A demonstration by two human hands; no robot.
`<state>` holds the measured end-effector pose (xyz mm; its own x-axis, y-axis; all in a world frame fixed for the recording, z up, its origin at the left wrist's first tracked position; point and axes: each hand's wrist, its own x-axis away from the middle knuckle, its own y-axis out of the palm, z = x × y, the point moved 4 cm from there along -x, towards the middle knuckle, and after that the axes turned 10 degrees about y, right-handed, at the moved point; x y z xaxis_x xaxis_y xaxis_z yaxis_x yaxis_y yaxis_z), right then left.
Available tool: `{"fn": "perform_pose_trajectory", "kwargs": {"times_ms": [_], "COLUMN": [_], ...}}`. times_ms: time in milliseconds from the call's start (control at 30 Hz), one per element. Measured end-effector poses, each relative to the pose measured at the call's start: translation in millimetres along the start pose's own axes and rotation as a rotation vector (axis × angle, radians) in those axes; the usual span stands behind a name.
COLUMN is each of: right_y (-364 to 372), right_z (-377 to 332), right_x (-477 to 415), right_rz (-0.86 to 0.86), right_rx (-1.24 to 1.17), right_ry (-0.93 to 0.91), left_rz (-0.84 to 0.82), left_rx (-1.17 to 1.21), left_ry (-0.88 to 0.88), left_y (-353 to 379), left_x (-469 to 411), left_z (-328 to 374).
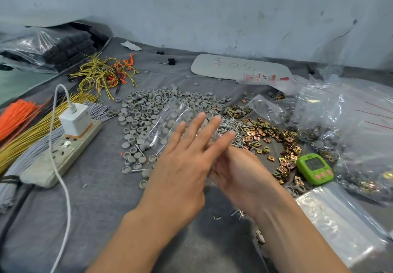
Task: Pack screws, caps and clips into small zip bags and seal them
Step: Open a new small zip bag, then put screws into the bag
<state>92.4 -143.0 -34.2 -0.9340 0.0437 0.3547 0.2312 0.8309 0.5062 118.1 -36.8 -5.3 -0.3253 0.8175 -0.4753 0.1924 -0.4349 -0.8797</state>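
Note:
My left hand [187, 155] lies flat with straight fingers on a small clear zip bag [170, 119], pressing it against my right hand [238, 172] underneath. The bag sticks out up and to the left, above the table. My right hand's fingers are hidden under the left hand. Behind the hands a pile of grey round caps [148, 102] spreads over the grey cloth. A heap of silver screws [231, 126] lies just past my fingertips, and gold and copper square clips [285, 143] curve around to the right.
A green timer [314, 168] sits right of the clips. A stack of empty zip bags [340, 219] lies at the near right, with filled bags [340, 119] behind it. At the left are a power strip [61, 153] with a white charger [75, 119], bundled wires [104, 74] and orange ties [14, 115].

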Motion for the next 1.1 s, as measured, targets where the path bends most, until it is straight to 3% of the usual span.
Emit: {"fn": "perform_pose_trajectory", "kwargs": {"times_ms": [133, 300, 367, 467, 500, 567, 667, 733, 900, 1100], "right_y": [-3, 0, -6, -30, -35, -46, -52, -50, -46, -46], "right_z": [-1, -4, -9, -27, -31, -30, -21, -18, -26, -32], "right_x": [3, 8, 6, 12, 14, 10, -4, -10, -6, 7], "right_rz": [-0.025, -0.076, 0.099, 0.67, 0.775, 0.823, 0.744, 0.751, 0.853, 0.949], "right_rx": [0.056, 0.197, 0.333, 0.834, 0.956, 1.132, 1.431, 1.607, 1.55, 1.457], "right_ry": [0.063, 0.086, -0.01, -0.293, -0.354, -0.336, -0.158, -0.165, -0.221, -0.297], "left_rz": [-0.069, 0.076, 0.125, 0.165, 0.165, 0.16, 0.167, 0.165, 0.222, 0.149], "left_rx": [-0.059, 0.083, 0.096, 0.089, 0.096, 0.141, 0.212, 0.232, 0.252, 0.241], "left_ry": [0.051, -0.063, -0.168, -0.315, -0.356, -0.428, -0.482, -0.496, -0.551, -0.572], "left_y": [5, 8, 9, 8, 8, 9, 13, 15, 16, 20], "left_x": [0, 7, 9, 13, 14, 16, 17, 17, 17, 15], "left_z": [-3, -13, -21, -40, -45, -53, -58, -57, -56, -51]}}
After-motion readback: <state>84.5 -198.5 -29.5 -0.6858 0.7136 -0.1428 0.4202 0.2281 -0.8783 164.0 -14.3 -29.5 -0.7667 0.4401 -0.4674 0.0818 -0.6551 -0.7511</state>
